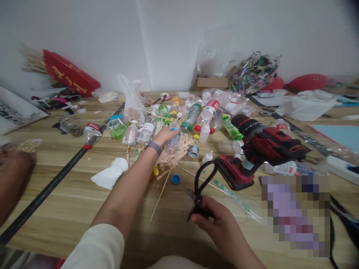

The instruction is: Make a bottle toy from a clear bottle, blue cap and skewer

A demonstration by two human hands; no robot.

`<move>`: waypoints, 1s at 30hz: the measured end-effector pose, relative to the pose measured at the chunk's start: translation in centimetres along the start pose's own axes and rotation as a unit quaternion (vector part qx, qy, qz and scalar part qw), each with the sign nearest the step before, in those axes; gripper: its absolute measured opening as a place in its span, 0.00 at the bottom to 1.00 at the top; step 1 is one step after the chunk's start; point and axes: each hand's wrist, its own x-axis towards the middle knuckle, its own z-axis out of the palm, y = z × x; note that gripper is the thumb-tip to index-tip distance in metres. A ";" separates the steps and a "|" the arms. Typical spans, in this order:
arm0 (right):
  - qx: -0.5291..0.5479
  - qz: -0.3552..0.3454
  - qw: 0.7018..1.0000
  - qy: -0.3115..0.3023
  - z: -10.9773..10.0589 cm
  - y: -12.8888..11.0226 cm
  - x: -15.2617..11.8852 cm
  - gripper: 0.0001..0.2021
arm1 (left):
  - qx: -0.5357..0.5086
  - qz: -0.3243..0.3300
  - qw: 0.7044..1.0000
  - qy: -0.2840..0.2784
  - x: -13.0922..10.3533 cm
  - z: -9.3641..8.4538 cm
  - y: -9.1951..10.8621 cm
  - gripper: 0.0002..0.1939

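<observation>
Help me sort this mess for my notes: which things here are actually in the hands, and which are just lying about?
In hand:
- left hand on a clear plastic bottle in the pile
- right hand gripping black scissors

Lying about:
- red cordless drill
- wooden sticks
- blue cap
- white tissue
- white plastic bag
- bundle of coloured strips

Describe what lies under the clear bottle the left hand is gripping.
The left hand grips a clear bottle resting on a heap of flat wooden sticks. Whatever lies beneath those sticks is covered, apart from the wooden floor around them.
</observation>
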 end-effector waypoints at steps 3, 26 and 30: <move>0.000 0.012 1.000 0.021 0.3 0.0 -0.1 0.14 | -0.093 -0.016 0.995 -0.021 -1.9 -1.4 0.1 0.16; -0.172 -0.148 0.969 0.096 -3.4 -2.7 0.6 0.08 | -0.488 -0.055 0.840 -0.230 -19.1 -0.7 -6.0 0.24; -0.216 -0.157 0.962 0.057 -3.5 -3.1 0.5 0.07 | -0.497 -0.049 0.827 -0.257 -19.3 -0.1 -6.4 0.26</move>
